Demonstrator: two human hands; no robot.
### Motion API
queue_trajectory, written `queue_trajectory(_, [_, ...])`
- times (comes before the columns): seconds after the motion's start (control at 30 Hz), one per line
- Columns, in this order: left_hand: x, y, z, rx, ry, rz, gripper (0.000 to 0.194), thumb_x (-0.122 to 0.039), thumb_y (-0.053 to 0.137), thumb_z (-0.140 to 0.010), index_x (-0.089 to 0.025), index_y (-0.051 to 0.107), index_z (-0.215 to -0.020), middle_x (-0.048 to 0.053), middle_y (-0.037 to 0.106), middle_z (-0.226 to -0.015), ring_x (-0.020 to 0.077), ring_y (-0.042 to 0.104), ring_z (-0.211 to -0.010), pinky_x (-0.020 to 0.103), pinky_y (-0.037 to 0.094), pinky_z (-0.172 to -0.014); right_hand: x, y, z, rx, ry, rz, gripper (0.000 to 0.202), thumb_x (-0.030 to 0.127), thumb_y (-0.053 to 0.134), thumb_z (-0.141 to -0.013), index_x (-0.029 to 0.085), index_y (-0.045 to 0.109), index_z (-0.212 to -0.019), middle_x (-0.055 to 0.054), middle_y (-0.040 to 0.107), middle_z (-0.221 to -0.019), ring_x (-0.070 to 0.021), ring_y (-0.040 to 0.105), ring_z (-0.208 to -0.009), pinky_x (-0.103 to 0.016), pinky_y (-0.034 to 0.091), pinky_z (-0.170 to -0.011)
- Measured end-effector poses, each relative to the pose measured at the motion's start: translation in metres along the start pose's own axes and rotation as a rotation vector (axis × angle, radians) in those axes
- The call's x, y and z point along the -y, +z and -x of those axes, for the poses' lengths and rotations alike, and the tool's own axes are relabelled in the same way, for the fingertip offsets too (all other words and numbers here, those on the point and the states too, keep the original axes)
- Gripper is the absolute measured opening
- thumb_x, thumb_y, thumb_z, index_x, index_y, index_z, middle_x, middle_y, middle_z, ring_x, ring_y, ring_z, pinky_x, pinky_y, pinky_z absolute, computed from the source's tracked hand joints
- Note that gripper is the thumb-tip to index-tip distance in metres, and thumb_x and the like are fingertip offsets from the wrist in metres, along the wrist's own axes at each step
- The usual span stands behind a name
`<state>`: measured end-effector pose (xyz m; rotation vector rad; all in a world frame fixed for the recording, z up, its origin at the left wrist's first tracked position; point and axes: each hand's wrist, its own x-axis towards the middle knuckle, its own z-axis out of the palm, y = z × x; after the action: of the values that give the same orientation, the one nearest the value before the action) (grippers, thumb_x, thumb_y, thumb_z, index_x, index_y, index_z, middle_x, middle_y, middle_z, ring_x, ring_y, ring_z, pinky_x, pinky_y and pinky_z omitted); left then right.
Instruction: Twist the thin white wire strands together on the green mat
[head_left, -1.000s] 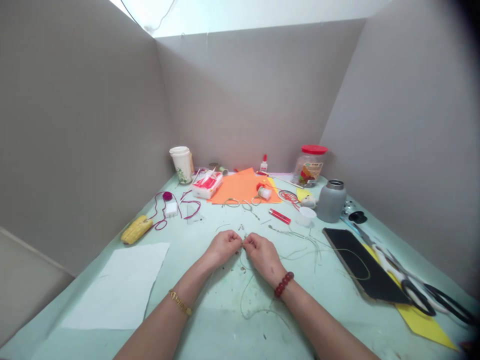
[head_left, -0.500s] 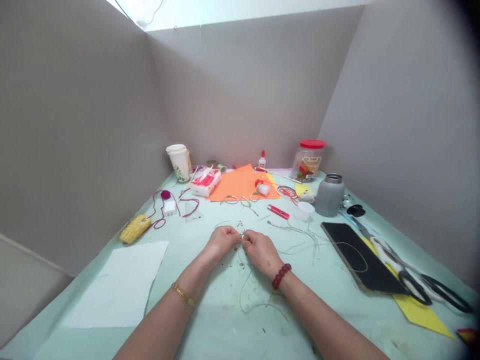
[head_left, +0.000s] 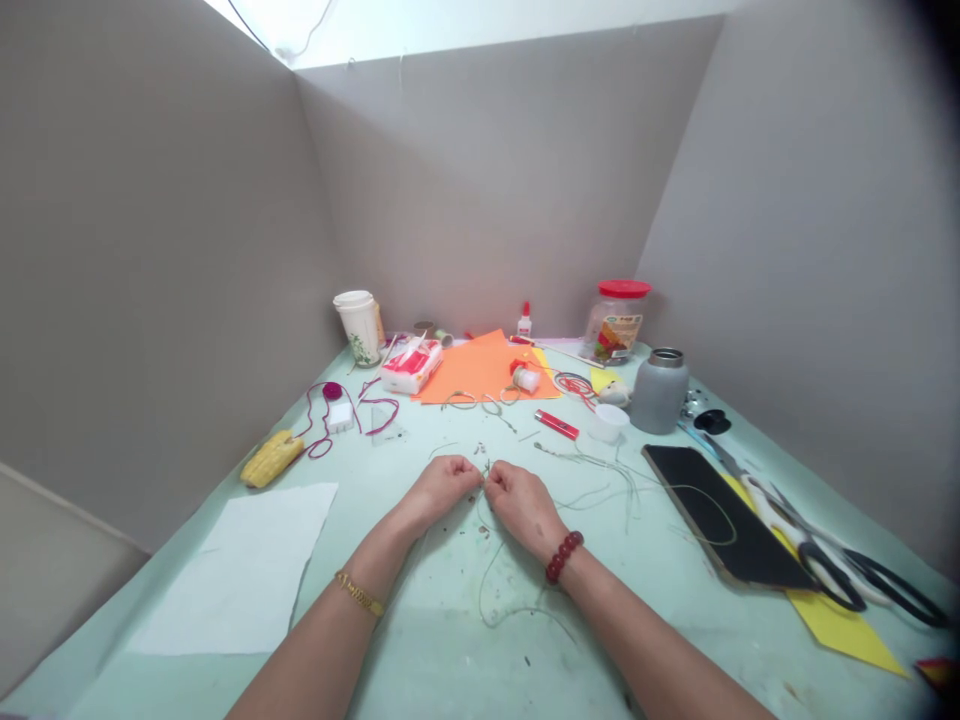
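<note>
My left hand [head_left: 448, 482] and my right hand [head_left: 519, 495] meet over the middle of the table, fingertips pinched almost together. Between them is a thin green cord [head_left: 484, 590], its short ends poking up at the fingertips and its long tail curving down onto the table below my right hand. The knot or join itself is too small to make out. Small dark bits [head_left: 484, 533] lie scattered just under the hands. More loose green cords [head_left: 600, 460] are spread to the right of my right hand.
A red lighter [head_left: 556, 424] and a white cup [head_left: 608, 424] lie beyond my right hand. A phone [head_left: 720, 515], scissors [head_left: 817, 545] and a grey bottle [head_left: 660, 392] stand or lie to the right. White paper [head_left: 240, 570] and a corn cob [head_left: 271, 460] are on the left.
My left hand has shifted very slightly and its wrist has moved a little to the left. Both hands keep their pinch on the cord.
</note>
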<state>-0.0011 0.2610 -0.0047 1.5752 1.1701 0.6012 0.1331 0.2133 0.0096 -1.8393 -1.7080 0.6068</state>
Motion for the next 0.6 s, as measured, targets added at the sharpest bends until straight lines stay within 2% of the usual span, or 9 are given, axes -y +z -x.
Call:
queue_trajectory(0.17, [0.008, 0.006, -0.002, -0.106, 0.056, -0.093, 0.02, -0.033, 0.048, -0.07, -0.015, 0.054, -0.07, -0.003, 0.05, -0.06, 0.0074, 0.039, -0.053, 0.019, 0.029, -0.051, 0.0, 0.0, 0.0, 0.007, 0.0, -0.026, 0.016, 0.018, 0.043, -0.076, 0.017, 0.046, -0.06, 0.001, 0.05, -0.056, -0.0097, 0.039, -0.053, -0.022, 0.019, -0.05])
queue_trajectory(0.37, [-0.002, 0.012, 0.008, -0.266, 0.079, -0.356, 0.02, -0.029, 0.043, -0.074, -0.017, 0.058, -0.07, 0.0, 0.057, -0.062, 0.0106, 0.045, -0.057, 0.021, 0.029, -0.054, -0.002, 0.0, 0.001, 0.029, -0.059, -0.055, 0.017, 0.016, 0.04, -0.076, 0.018, 0.047, -0.06, 0.001, 0.05, -0.056, -0.01, 0.04, -0.055, -0.021, 0.022, -0.052])
queue_trajectory(0.6, [0.004, 0.005, 0.01, -0.159, 0.11, -0.25, 0.019, -0.032, 0.043, -0.076, -0.018, 0.054, -0.084, -0.003, 0.055, -0.062, 0.0099, 0.046, -0.056, 0.02, 0.03, -0.052, -0.005, 0.002, -0.001, 0.009, -0.035, -0.057, 0.015, 0.017, 0.04, -0.075, 0.018, 0.045, -0.06, 0.002, 0.05, -0.056, -0.01, 0.04, -0.054, -0.021, 0.022, -0.051])
